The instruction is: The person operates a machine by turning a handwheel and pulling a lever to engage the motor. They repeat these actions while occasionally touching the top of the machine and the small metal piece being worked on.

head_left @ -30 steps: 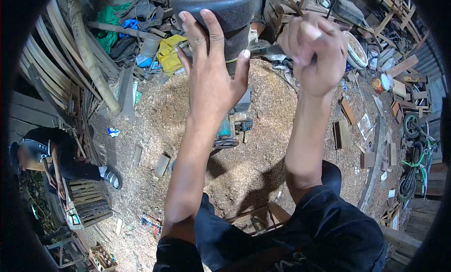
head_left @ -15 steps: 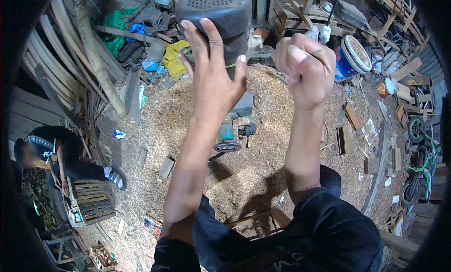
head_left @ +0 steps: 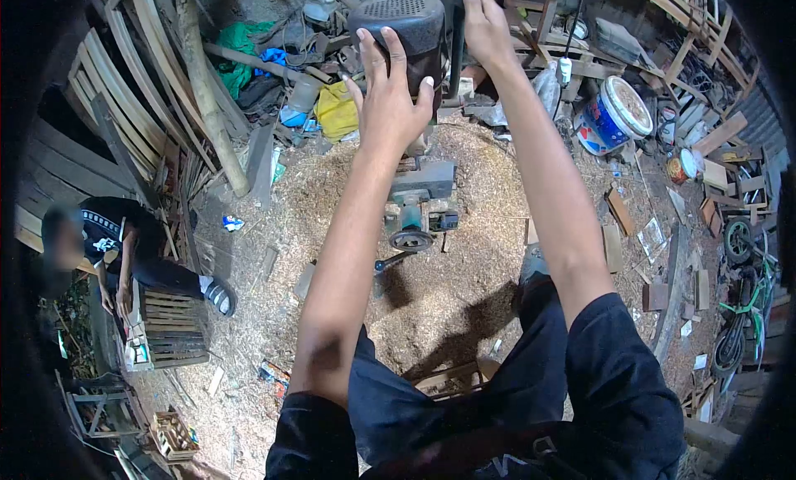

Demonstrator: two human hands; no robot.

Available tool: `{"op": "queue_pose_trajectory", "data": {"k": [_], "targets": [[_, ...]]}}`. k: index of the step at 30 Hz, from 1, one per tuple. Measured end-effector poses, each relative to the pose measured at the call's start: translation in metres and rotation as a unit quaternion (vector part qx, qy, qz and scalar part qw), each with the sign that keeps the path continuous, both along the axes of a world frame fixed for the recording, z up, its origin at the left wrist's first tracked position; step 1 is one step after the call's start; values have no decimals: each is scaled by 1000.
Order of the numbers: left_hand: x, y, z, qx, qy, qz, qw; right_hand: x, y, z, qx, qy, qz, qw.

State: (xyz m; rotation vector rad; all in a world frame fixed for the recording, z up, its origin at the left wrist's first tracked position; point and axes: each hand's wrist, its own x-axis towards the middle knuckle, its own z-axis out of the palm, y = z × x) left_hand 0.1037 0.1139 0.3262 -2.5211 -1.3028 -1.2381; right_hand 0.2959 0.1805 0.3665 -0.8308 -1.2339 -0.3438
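Observation:
My left hand point(head_left: 390, 107) lies with spread fingers against the side of a dark motor housing point(head_left: 402, 20) with a perforated top. The housing belongs to a standing machine; below it are a grey metal worktable point(head_left: 424, 180), a round handwheel point(head_left: 411, 240) and a lever with a dark ball knob point(head_left: 380, 265). At the top edge, my right hand point(head_left: 487, 32) is raised beside a dark upright post point(head_left: 457, 41). Its fingers point up, close together and partly cut off by the frame, so anything in them is hidden.
Wood shavings point(head_left: 332, 198) cover the floor. A paint bucket point(head_left: 613, 115) stands at right, near wood offcuts and a small green bike point(head_left: 742, 302). Long curved wood strips point(head_left: 124, 107) lean at left. A seated person point(head_left: 124, 248) is beside a slatted crate point(head_left: 172, 327).
My right hand has gone from a fist at mid-height up to the top edge, its arm stretched out. My left hand stays on the housing. The view has shifted, showing more of the worktable.

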Motion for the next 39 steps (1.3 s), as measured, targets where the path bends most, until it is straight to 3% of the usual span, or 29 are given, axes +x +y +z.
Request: {"op": "queue_pose_trajectory", "data": {"k": [1, 4, 8, 10, 12, 13, 14, 16, 17, 19, 20, 25, 28, 34, 37, 39], "targets": [[0, 0, 2, 4, -6, -1, 1000, 3, 6, -11, 21, -12, -33, 999], [-5, -2, 9, 0, -2, -6, 1000, 0, -35, -46, -179, -6, -5, 984], [-34, -14, -12, -53, -39, -49, 997, -22, -90, -154, -279, -19, 47, 959], [-61, -22, -70, -78, -69, -42, 994, -52, -136, -208, -483, -42, 26, 874], [-97, -35, -150, -104, -40, 0, 994, -68, -167, -281, -570, -135, 105, 804], [-112, -48, -178, -198, -47, 8, 979, -84, -190, -307, -566, -179, 78, 801], [-122, -66, -185, -357, 45, 87, 929, -97, -200, -319, -586, -211, 60, 780], [-151, -77, -274, -334, 53, 102, 936, -124, -207, -333, -641, -269, 33, 718], [-155, -83, -281, -376, 73, 124, 916, -133, -203, -332, -674, -295, 22, 677], [-159, -95, -298, -463, 111, 166, 864, -134, -193, -327, -708, -290, 50, 642], [-161, -97, -313, -460, 113, 168, 865, -133, -190, -326, -726, -288, 65, 621], [-170, -88, -384, -491, 136, 161, 845, -130, -184, -333, -702, -310, 52, 639], [-171, -89, -414, -501, 76, 133, 852, -122, -182, -363, -637, -314, 53, 702], [-168, -89, -413, -457, 119, 160, 867, -125, -181, -341, -671, -360, 70, 644], [-177, -85, -465, -457, 62, 189, 867, -124, -178, -372, -663, -302, 66, 682], [-174, -85, -458, -454, 81, 195, 866, -126, -178, -363, -645, -319, 50, 692]]}}
